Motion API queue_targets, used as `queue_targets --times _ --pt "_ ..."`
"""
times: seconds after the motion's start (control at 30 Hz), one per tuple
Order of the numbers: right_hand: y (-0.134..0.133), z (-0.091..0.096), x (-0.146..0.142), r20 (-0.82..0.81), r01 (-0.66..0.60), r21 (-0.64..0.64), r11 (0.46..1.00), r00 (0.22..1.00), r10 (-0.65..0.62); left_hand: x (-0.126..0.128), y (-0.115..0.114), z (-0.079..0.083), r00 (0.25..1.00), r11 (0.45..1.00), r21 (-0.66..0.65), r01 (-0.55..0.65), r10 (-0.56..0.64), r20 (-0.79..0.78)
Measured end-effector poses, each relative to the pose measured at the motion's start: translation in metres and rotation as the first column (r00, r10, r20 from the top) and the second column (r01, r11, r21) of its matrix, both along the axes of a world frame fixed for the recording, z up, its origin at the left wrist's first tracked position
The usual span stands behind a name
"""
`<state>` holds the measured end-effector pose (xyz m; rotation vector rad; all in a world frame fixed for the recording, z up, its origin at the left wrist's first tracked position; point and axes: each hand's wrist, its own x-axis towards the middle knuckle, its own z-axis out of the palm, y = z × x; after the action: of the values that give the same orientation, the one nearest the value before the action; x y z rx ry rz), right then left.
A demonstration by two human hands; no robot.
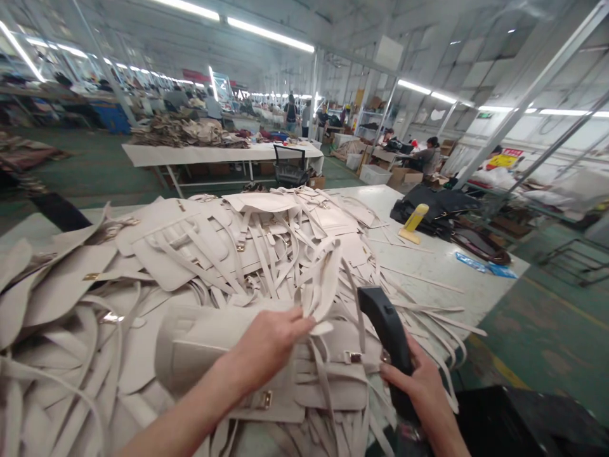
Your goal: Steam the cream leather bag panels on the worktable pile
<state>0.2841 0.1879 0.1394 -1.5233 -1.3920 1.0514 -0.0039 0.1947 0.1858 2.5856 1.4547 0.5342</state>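
My left hand (273, 336) is closed, its thumb and fingers pinching a beige leather-like strap piece (326, 285) that rises above the heap. My right hand (421, 381) is wrapped round a black hand-held tool (387, 324) with a long curved body and a blunt angled head; its exact kind I cannot make out. The tool's head is just right of the pinched piece, apart from it. Below my hands lies a beige bag panel (204, 346) with straps and a gold-coloured buckle (266, 399). Another buckle (353, 357) sits between my hands.
A large heap of beige bag parts (171, 254) covers much of the table (476, 285). To the right are a yellow tool (413, 223), black bags (435, 206) and blue packets (485, 264). A second table (166, 154), a mesh chair (290, 165) and people stand farther back.
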Motion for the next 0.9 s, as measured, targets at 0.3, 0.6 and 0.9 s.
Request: queue_targets --times 0.3,0.6,0.9 --pt "-0.047 -0.05 0.043 0.101 0.088 -0.221 0.971 0.993 -0.067 0.01 -0.055 -0.196 0.982 0.986 -0.124 -0.11 0.089 -0.166" --pt "-0.062 -0.068 -0.007 0.189 -0.235 -0.154 0.96 0.946 0.262 0.012 -0.073 -0.221 0.985 0.967 0.211 -0.141 0.115 0.133" --pt "-0.073 -0.08 -0.039 0.087 -0.454 -0.333 0.826 0.858 0.506 0.007 -0.088 -0.238 0.953 0.886 0.372 -0.275 0.201 0.226"
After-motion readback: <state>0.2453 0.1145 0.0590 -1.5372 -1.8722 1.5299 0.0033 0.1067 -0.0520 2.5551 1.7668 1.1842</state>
